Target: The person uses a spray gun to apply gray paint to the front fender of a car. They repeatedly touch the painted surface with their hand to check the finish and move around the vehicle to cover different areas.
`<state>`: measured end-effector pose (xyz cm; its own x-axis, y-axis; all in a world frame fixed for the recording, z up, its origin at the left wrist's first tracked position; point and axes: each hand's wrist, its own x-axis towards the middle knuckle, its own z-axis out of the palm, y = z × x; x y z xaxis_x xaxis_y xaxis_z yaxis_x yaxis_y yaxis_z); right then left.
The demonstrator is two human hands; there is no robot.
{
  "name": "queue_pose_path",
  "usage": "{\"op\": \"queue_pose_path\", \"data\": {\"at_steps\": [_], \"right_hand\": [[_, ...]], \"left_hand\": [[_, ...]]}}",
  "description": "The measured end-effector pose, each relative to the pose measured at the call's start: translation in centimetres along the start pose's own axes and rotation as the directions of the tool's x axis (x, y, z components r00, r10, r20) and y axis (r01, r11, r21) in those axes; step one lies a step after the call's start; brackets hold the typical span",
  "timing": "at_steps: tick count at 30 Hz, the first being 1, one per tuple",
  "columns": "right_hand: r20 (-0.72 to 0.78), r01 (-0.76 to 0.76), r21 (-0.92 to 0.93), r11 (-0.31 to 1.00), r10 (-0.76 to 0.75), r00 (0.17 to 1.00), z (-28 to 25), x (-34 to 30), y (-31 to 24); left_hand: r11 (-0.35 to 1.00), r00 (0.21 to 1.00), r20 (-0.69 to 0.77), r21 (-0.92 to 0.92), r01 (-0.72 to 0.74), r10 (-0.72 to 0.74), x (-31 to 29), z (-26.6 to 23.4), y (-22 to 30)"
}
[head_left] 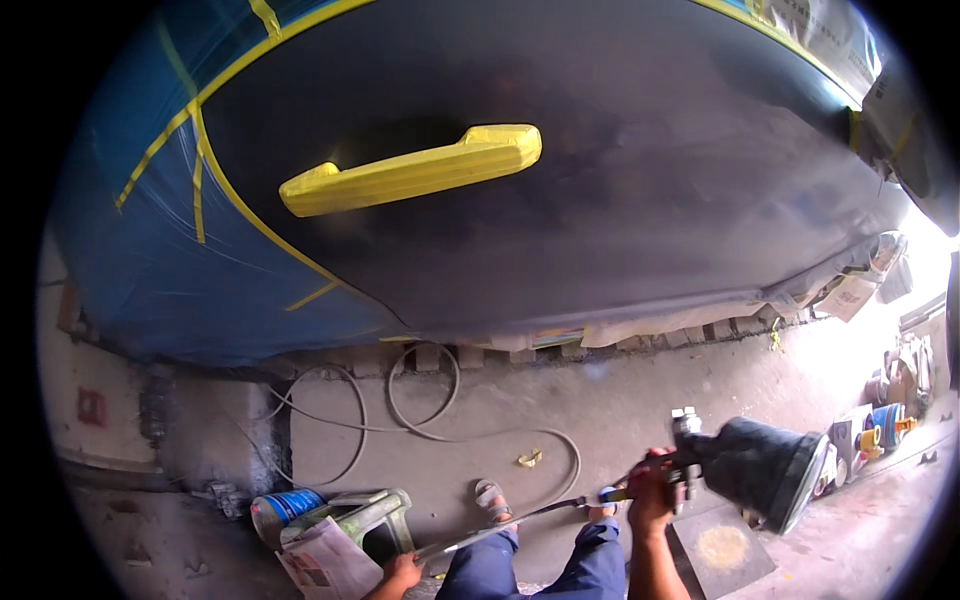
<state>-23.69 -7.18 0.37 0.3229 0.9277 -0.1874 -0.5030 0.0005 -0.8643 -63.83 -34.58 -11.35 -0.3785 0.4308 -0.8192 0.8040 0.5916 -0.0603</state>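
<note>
Because the lower edge crops both forearms, I can follow each arm only a short way from here. The right hand point(652, 490) is closed around the grip of a dark metal spray gun with a broad black cup point(742, 463), held at lower right, apart from the large dark-grey vehicle panel point(640, 220). Fingers and trigger merge in shadow, so I cannot tell whether it is pressed. The left hand point(403, 573) has its fingers curled around a slim grey hose point(480, 535) reaching toward the gun; how firmly, I cannot make out. Whether it joins the pale looped hose point(450, 438) on the floor, I cannot trace.

Yellow tape hides the surface of a long, raised door handle point(430, 172), and translucent blue plastic sheeting point(260, 290) veils what lies left of the panel. A printed paper sheet point(325, 560) partly covers a pale green plastic stool point(390, 512).
</note>
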Motion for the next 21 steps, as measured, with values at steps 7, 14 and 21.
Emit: {"op": "queue_pose_path", "data": {"at_steps": [7,14,21], "right_hand": [[0.580,0.381,-0.595,0.707,0.050,0.813,2.0,-2.4,1.7],[-0.203,0.045,0.052,0.998,-0.034,0.979,-2.5,1.1,-5.1],[-0.414,0.041,-0.080,0.996,-0.070,0.908,-5.4,1.0,-7.2]], "left_hand": [[0.999,0.998,0.059,0.040,-0.011,0.009,-2.3,0.6,-0.9],[1.000,1.000,0.026,-0.023,0.015,-0.015,-1.7,3.0,-0.7],[0.997,0.997,0.043,-0.056,0.059,-0.057,-1.9,0.9,1.8]]}}
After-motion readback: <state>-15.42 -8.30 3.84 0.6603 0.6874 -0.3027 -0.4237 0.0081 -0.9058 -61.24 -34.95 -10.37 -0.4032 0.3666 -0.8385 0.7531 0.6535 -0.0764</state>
